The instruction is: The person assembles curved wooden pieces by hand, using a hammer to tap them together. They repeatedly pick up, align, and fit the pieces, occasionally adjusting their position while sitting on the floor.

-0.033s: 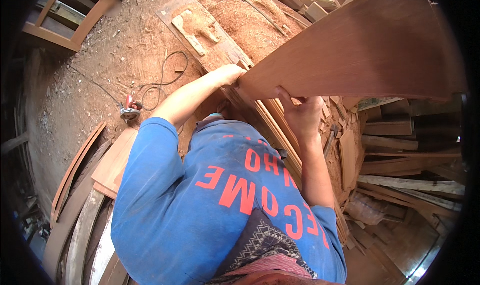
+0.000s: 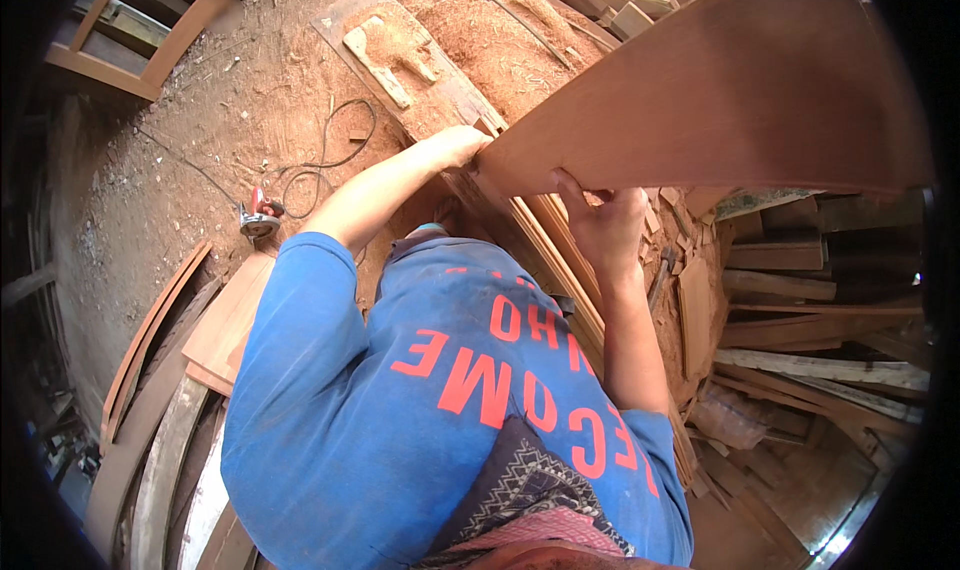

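A wide reddish-brown wooden board (image 2: 700,100) is held up in front of me, stretching from the middle of the view to the upper right. At its narrow left end, my left hand (image 2: 462,148) is closed round the corner; most of those fingers are hidden. My right hand (image 2: 612,220) grips the board's lower edge, with the thumb on the near face and the other fingers partly behind. Beneath my hands runs a long bench of planks (image 2: 555,255), and on its far part lies a pale wooden piece (image 2: 375,60) amid sawdust.
A red-and-silver power tool (image 2: 260,216) with a dark cord (image 2: 325,145) sits on the sawdust-covered floor at left. Boards (image 2: 150,410) are stacked at lower left, and timber offcuts (image 2: 780,285) pile up at right. A wooden frame (image 2: 185,45) stands at upper left.
The board's right end has shifted very slightly upward. Both hands keep their hold in nearly the same places.
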Tool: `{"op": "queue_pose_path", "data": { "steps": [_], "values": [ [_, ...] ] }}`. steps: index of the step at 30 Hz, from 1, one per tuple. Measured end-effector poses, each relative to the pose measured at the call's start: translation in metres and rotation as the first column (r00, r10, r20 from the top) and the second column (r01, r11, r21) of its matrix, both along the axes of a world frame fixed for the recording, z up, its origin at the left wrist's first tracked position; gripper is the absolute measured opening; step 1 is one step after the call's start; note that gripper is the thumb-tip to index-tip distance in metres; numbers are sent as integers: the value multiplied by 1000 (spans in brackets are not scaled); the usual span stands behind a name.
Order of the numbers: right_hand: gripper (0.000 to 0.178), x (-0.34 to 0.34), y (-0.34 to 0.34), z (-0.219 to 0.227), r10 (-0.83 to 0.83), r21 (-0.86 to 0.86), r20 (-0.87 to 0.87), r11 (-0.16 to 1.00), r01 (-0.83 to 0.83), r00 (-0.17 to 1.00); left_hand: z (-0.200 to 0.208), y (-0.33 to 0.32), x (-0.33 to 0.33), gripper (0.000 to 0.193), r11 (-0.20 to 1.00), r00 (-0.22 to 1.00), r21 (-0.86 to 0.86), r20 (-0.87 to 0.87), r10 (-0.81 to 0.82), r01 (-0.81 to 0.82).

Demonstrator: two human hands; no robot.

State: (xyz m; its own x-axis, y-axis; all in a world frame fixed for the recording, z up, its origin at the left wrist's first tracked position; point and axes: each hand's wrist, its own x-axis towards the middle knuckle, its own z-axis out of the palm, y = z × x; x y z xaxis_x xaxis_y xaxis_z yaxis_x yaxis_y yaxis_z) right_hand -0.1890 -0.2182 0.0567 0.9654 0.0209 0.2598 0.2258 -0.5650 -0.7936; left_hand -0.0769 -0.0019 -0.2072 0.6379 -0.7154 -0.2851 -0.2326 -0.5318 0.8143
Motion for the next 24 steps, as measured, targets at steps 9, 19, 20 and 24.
{"op": "queue_pose_path", "data": {
  "steps": [9,19,20,24],
  "values": [
    [36,-4,0,-7,38,5,-75,999,-38,996,8,8,-22,53,985,916,9,371,155,-171],
    [54,-7,5,-18,11,93,10,996,-12,1000,-69,5,-294,36,424,425,-216,42,904,-880],
    [54,-9,6,-17,-17,29,-2,999,17,1000,-89,-11,-337,36,395,408,-192,-29,913,-898],
    [56,-1,3,-18,-111,-84,28,990,113,993,-115,-46,-447,32,297,303,-65,-267,915,-953]
  ]
}}
